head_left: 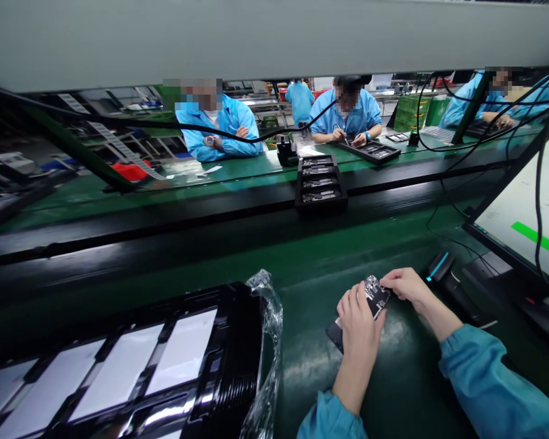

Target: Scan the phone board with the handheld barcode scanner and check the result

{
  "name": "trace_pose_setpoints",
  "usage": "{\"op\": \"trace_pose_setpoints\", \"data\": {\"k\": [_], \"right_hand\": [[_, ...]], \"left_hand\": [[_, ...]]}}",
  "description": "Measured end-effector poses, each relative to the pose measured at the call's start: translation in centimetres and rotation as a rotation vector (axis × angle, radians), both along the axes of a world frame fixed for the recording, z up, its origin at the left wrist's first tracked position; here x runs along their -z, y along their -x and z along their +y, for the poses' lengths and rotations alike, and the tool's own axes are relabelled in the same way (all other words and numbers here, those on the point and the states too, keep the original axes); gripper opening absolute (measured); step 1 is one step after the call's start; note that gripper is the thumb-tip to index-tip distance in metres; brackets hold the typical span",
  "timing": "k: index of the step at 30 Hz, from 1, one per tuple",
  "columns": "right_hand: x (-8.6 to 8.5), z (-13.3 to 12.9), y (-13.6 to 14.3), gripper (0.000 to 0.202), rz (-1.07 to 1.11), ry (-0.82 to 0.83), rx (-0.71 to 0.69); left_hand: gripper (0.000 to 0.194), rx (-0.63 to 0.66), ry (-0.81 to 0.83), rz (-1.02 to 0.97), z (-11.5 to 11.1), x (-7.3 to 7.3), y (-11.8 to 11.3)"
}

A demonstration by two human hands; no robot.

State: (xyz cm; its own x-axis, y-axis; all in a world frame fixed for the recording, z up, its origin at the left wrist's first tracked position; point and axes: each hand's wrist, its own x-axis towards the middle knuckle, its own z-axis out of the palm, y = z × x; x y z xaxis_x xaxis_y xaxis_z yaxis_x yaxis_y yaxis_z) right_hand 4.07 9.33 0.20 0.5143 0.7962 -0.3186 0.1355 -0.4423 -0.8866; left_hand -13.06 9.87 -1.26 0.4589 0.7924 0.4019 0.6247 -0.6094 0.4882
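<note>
A smartphone with its inner circuit board exposed at the top end lies tilted over the green bench. My left hand is wrapped across its middle, fingers over one long edge and thumb along the other. At the phone's upper right corner, my right hand has its thumb and forefinger pinched together. Whatever sits between those fingertips is too small to make out. The phone's dark lower end sticks out beyond my left hand.
Left of my hands stands a stack of black trays with white panels and clear plastic wrap. A barcode scanner and a monitor are at the right. Across the bench, a parts tray sits before co-workers in blue.
</note>
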Motion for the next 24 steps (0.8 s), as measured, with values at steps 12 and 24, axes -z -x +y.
{"op": "trace_pose_setpoints", "data": {"k": [12,24], "right_hand": [[-2.7,-2.1,1.0,0.034,0.122,-0.235,-0.132],[-9.2,-4.9,5.6,0.019,-0.341,-0.334,-0.343]], "left_hand": [[0.072,-0.031,-0.132,-0.131,-1.0,-0.6,0.8],[0.01,0.083,0.751,-0.661,0.5,-7.9,2.4]]}}
